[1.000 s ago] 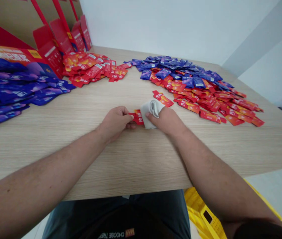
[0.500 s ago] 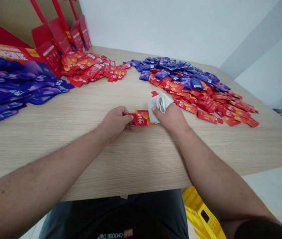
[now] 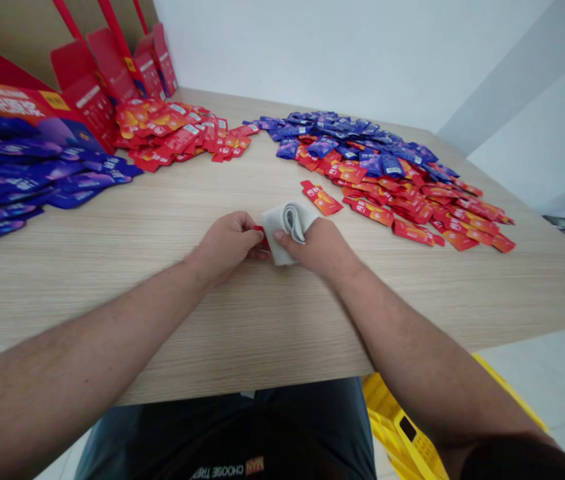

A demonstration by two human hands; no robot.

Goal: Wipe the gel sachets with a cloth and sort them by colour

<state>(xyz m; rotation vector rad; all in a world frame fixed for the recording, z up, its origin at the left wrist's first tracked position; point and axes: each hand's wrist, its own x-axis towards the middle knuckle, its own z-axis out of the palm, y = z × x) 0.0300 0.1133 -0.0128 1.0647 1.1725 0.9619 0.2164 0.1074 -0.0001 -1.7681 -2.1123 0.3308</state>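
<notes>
One red packet [image 3: 261, 233] is pinched at its end by the left hand [image 3: 225, 243], whose fingers are closed on it, near the middle of the surface [image 3: 262, 320]. Most of the packet is hidden under a folded white cloth [image 3: 285, 223], which is gripped and pressed down by the curled right hand [image 3: 320, 248]. The step in hand is judged to be a wipe along the packet; a further stroke would call for a firm pinch, so that the packet is not dragged with the cloth. A loose red packet [image 3: 321, 198] lies just beyond the cloth, and a mixed heap [image 3: 387, 173] of red and blue packets is spread toward the far right corner. A red pile [image 3: 177, 133] and a blue pile [image 3: 22, 180] are set along the left edge before red cartons [image 3: 107, 73] — none of these is touched by either hand.
</notes>
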